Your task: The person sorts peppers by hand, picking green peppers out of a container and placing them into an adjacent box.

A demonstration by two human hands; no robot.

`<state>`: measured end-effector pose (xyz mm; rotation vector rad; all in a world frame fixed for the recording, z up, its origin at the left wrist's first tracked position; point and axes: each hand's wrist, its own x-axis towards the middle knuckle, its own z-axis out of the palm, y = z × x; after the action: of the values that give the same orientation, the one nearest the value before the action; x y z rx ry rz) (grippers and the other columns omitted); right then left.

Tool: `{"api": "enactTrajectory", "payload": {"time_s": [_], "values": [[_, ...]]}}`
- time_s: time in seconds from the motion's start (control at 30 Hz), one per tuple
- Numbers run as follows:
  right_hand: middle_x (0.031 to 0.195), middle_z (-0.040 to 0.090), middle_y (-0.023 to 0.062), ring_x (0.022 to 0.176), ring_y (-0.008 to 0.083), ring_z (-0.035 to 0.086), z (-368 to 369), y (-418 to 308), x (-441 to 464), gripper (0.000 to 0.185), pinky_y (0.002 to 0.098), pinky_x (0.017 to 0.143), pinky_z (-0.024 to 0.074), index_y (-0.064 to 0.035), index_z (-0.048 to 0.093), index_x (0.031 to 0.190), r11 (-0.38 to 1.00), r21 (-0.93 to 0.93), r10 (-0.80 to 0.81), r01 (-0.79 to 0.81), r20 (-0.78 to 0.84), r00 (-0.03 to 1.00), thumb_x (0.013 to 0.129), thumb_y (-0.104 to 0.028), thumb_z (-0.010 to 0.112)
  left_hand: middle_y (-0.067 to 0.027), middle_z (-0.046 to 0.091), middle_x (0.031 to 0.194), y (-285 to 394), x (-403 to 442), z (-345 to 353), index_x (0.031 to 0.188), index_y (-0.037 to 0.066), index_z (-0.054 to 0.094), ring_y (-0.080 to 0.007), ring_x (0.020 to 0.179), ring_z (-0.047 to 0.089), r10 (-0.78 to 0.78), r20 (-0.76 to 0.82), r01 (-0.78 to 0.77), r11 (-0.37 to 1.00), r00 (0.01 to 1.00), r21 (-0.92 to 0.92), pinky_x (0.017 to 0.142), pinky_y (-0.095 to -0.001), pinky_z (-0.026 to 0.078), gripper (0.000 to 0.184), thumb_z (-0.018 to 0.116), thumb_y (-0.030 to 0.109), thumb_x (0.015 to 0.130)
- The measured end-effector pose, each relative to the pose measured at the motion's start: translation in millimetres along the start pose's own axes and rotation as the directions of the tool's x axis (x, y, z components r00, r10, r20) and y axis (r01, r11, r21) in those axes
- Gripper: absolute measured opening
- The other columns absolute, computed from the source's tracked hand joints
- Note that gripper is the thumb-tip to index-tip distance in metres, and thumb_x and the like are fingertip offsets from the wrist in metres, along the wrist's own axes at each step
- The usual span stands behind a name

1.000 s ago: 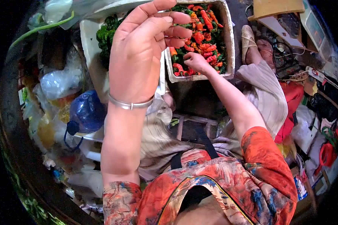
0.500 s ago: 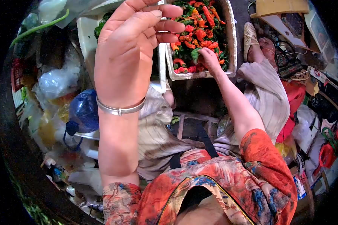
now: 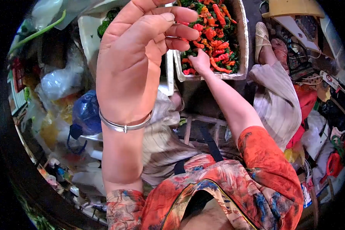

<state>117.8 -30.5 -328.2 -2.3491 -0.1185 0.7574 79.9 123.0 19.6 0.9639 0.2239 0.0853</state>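
Observation:
My left hand [image 3: 132,65], with a silver bangle [image 3: 126,127] at its wrist, is raised close to the camera, palm showing. Its fingers are apart and slightly curled, with nothing between them. A white foam box [image 3: 243,46] holds many red, orange and green peppers [image 3: 219,46]. Over the near left part of this box my right hand [image 3: 200,62] reaches down among the peppers, its fingers bent together; what they hold, if anything, is hidden. Partly behind my left hand stands a second white foam box [image 3: 87,40] with dark green peppers [image 3: 102,28].
Plastic bags [image 3: 59,84] and a blue bag [image 3: 86,111] lie on the left. A small wooden frame [image 3: 188,130] is between my legs. On the right are a red cloth [image 3: 306,101], cables and a yellow board [image 3: 293,8].
My right hand, which held a green pepper half a second ago, has moved left and down into the near left part of the pepper box. My left hand stays raised, shifting only slightly.

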Motion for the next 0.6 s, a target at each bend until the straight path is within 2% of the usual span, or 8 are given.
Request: {"api": "enactTrajectory", "payload": {"time_s": [0.07,0.17,0.2,0.27,0.3,0.47,0.57,0.6], "values": [[0.101,0.065,0.0245,0.096,0.0364,0.062,-9.2,-6.0,0.3,0.045,0.0424,0.087,0.0479,-0.0065,0.062,0.112,1.000,-0.016,-0.008,0.009,0.053,0.999,0.075,-0.030,0.068,-0.0149,0.064,0.107,1.4,0.6,-1.0,0.126,-0.002,0.050,-0.0217,0.090,0.064,0.002,-0.037,-0.001,1.000,0.999,0.017,0.079,-0.0312,0.049,0.038,0.051,0.011,0.091],[0.096,0.059,0.0213,0.095,0.0381,0.058,-12.8,-3.4,-15.3,0.039,0.0441,0.085,0.0472,-0.0077,0.062,0.107,0.986,-0.124,-0.110,0.110,0.007,0.994,0.075,-0.030,0.067,-0.0149,0.064,0.107,8.5,1.4,-3.1,0.126,-0.002,0.050,-0.0219,0.090,0.064,-0.022,0.119,0.030,0.997,0.993,-0.069,0.079,-0.0314,0.049,0.038,0.051,0.011,0.091],[0.104,0.052,0.0201,0.099,0.0379,0.055,-19.7,-9.4,-28.3,0.035,0.0445,0.086,0.0467,-0.0073,0.059,0.103,0.987,-0.146,-0.071,0.073,0.019,0.997,0.076,-0.027,0.067,-0.0147,0.064,0.107,9.6,0.8,-1.8,0.126,-0.002,0.050,-0.0216,0.090,0.064,-0.032,0.057,0.034,0.999,0.998,-0.034,0.079,-0.0312,0.049,0.038,0.051,0.011,0.091],[0.110,0.047,0.0191,0.099,0.0374,0.055,-21.1,7.7,-37.8,0.033,0.0446,0.085,0.0470,-0.0070,0.057,0.102,0.954,-0.182,-0.255,0.240,-0.060,0.965,0.076,-0.024,0.069,-0.0144,0.064,0.107,7.6,-1.1,1.9,0.126,-0.002,0.050,-0.0213,0.090,0.064,-0.038,-0.004,0.038,0.999,0.999,-0.003,0.079,-0.0310,0.049,0.038,0.051,0.011,0.091],[0.114,0.045,0.0189,0.099,0.0381,0.055,-27.3,8.5,-40.8,0.032,0.0451,0.084,0.0471,-0.0061,0.056,0.101,0.958,-0.191,-0.225,0.213,-0.040,0.974,0.076,-0.021,0.069,-0.0143,0.064,0.107,3.2,-2.4,5.1,0.126,-0.002,0.050,-0.0210,0.091,0.064,-0.003,-0.024,0.004,1.000,1.000,0.020,0.079,-0.0307,0.049,0.038,0.051,0.011,0.090],[0.103,0.057,0.0197,0.096,0.0378,0.059,-31.8,11.3,-24.7,0.031,0.0466,0.082,0.0480,-0.0048,0.053,0.103,0.941,-0.312,-0.113,0.132,0.078,0.990,0.078,-0.018,0.065,-0.0139,0.064,0.107,4.9,-6.0,6.3,0.125,-0.002,0.051,-0.0204,0.090,0.063,0.006,-0.048,-0.004,0.999,0.999,0.044,0.078,-0.0301,0.049,0.037,0.051,0.011,0.090],[0.101,0.062,0.0193,0.096,0.0376,0.061,-25.2,10.7,-16.0,0.036,0.0473,0.082,0.0481,-0.0057,0.054,0.109,0.900,-0.417,-0.081,0.130,0.131,0.988,0.078,-0.020,0.065,-0.0136,0.064,0.107,5.7,0.5,-2.5,0.126,-0.002,0.051,-0.0206,0.090,0.063,-0.079,-0.024,0.079,0.997,0.997,-0.011,0.078,-0.0303,0.049,0.038,0.051,0.011,0.090],[0.101,0.062,0.0193,0.096,0.0376,0.061,-28.0,9.1,-16.6,0.036,0.0473,0.082,0.0481,-0.0057,0.054,0.109,0.901,-0.415,-0.080,0.128,0.132,0.988,0.078,-0.020,0.065,-0.0134,0.065,0.106,1.3,2.0,-4.8,0.125,-0.001,0.051,-0.0207,0.090,0.063,-0.081,-0.091,0.085,0.996,0.993,0.038,0.078,-0.0304,0.049,0.037,0.051,0.011,0.091]]}}
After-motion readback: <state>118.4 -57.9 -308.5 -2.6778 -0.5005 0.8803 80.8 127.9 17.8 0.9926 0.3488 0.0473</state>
